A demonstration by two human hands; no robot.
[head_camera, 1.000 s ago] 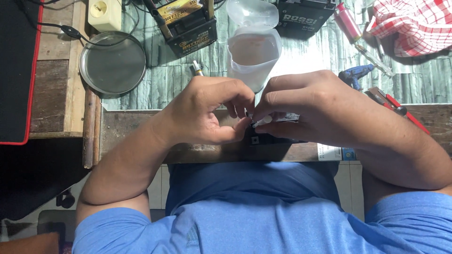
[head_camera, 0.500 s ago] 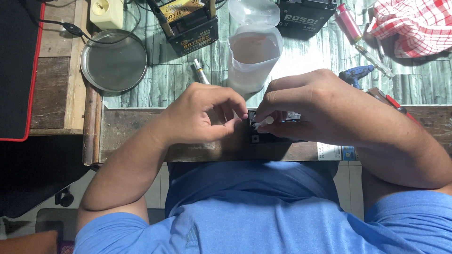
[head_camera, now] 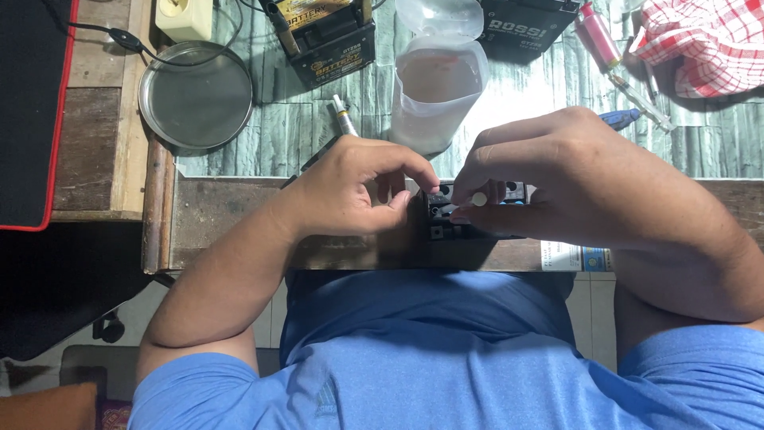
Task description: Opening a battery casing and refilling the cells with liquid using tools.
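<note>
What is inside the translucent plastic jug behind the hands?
The translucent plastic jug holds a pale brownish liquid, filling most of it. Its hinged lid stands open. The bottom is hidden by the right hand.

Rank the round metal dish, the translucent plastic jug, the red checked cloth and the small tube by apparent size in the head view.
1. Translucent plastic jug and round metal dish: too alike to separate.
2. Red checked cloth, cut off by the frame edge, so its full size is unsure.
3. Small tube, plainly the smallest.

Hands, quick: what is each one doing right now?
Left hand: fingers curled, fingertips at the left end of the small black plastic block; grip unclear.
Right hand: closed on the same block, pinching a small white piece.
</note>
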